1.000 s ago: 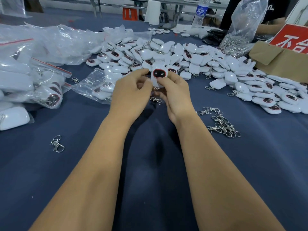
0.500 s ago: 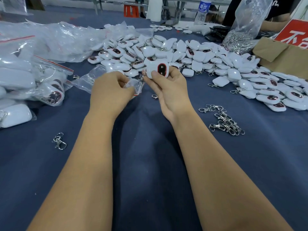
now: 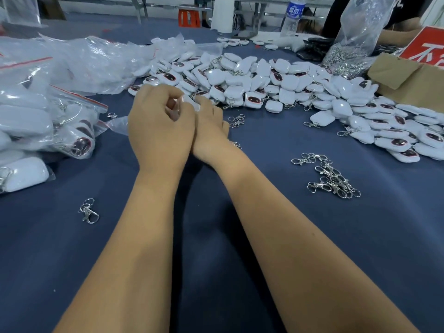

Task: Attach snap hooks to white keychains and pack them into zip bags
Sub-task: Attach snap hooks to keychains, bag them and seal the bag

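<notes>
My left hand (image 3: pixel 158 126) is curled and pinches the mouth of a clear zip bag (image 3: pixel 119 123), whose corner shows just left of it. My right hand (image 3: pixel 210 123) lies close against the left one, its fingertips hidden behind it. It holds a white keychain (image 3: pixel 193 105), of which only a white sliver shows between the hands. Beyond the hands lies a big pile of white keychains (image 3: pixel 264 82) with dark red faces. Loose snap hooks (image 3: pixel 334 181) lie in a heap at the right, and a single snap hook (image 3: pixel 89 211) at the left.
Filled zip bags (image 3: pixel 36 126) are stacked at the left on the blue cloth (image 3: pixel 216 236). A cardboard box (image 3: pixel 408 78), a clear bag of hooks (image 3: pixel 355 44) and a water bottle (image 3: pixel 294 15) stand at the back right. Another person's arm (image 3: pixel 403 32) rests there.
The right hand has brought the white keychain down and left to the bag in the left hand. The keychain's face, in view before, is now hidden between the hands.
</notes>
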### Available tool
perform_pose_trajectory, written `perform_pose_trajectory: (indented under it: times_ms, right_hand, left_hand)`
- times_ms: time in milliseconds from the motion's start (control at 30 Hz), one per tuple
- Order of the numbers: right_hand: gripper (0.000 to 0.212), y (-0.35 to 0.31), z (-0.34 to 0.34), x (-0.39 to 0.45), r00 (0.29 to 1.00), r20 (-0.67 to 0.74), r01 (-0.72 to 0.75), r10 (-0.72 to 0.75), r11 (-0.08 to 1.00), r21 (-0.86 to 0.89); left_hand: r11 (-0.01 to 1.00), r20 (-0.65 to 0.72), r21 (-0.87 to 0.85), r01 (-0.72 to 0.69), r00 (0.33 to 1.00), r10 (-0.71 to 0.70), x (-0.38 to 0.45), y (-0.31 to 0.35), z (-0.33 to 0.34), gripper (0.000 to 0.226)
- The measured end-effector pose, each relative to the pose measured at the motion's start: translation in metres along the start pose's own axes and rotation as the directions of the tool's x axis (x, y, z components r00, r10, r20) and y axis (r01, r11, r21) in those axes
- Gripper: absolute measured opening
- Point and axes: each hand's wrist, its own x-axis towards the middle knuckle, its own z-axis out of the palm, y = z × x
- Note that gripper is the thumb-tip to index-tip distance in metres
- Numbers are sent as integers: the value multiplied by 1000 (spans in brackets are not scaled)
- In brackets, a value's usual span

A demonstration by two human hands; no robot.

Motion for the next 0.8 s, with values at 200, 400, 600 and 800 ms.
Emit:
perform_pose_trajectory:
  times_ms: [200, 400, 600, 800]
  right_hand:
    - [19, 11, -33, 24, 940, -339, 76, 50, 934, 349]
    - [26, 52, -82, 81, 816, -525, -266, 242, 964, 31]
    - [54, 43, -90, 113, 925, -217, -329, 311, 943, -52]
    - [46, 52, -65, 90, 984, -1, -174, 179, 952, -252]
  left_hand:
    - [965, 15, 133, 226, 973, -230, 8, -9, 7, 15]
    - [943, 115, 301, 144, 976, -186, 6, -15, 20, 23]
    - [938, 71, 297, 180, 975, -209, 11, -28, 20, 28]
    - [979, -41, 44, 200, 979, -198, 9, -16, 20, 51]
